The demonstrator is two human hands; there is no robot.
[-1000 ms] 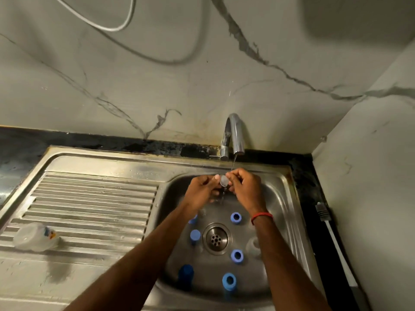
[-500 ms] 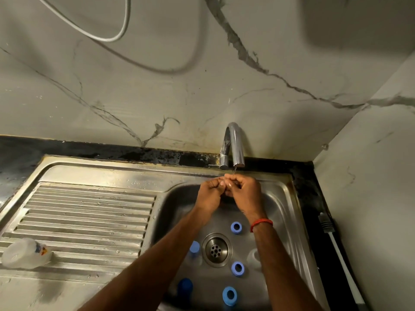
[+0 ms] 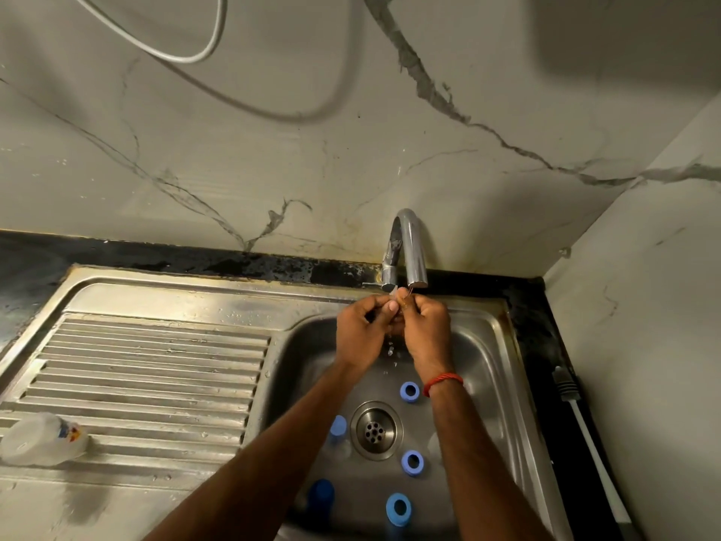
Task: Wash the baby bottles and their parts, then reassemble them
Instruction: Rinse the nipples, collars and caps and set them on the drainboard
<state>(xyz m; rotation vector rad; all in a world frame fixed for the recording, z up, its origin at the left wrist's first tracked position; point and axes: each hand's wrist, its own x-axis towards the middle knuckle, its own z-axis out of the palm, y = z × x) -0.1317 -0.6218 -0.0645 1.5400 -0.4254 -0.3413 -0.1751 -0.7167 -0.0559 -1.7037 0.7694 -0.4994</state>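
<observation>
My left hand [image 3: 361, 329] and my right hand [image 3: 425, 326] meet under the tap [image 3: 409, 247], fingers curled around a small clear bottle part [image 3: 395, 294] that is mostly hidden. Water drips below them into the sink basin [image 3: 487, 365]. In the basin lie several blue collar rings, one [image 3: 409, 391] by my right wrist, another [image 3: 412, 462] right of the drain and a third [image 3: 398, 509] at the front. A blue cap [image 3: 338, 425] and a darker blue one [image 3: 320, 495] lie left of the drain. A clear bottle [image 3: 43, 439] lies on its side on the drainboard.
The ribbed steel drainboard [image 3: 156, 365] spreads left of the basin. The drain [image 3: 375, 430] sits mid-basin. A white brush handle [image 3: 593, 454] lies along the black counter on the right. A white cable [image 3: 203, 48] hangs on the marbled wall.
Both hands rose closer to the spout and closed more tightly over the clear part, which shows less now. The view tilted slightly, shifting the sink lower in frame.
</observation>
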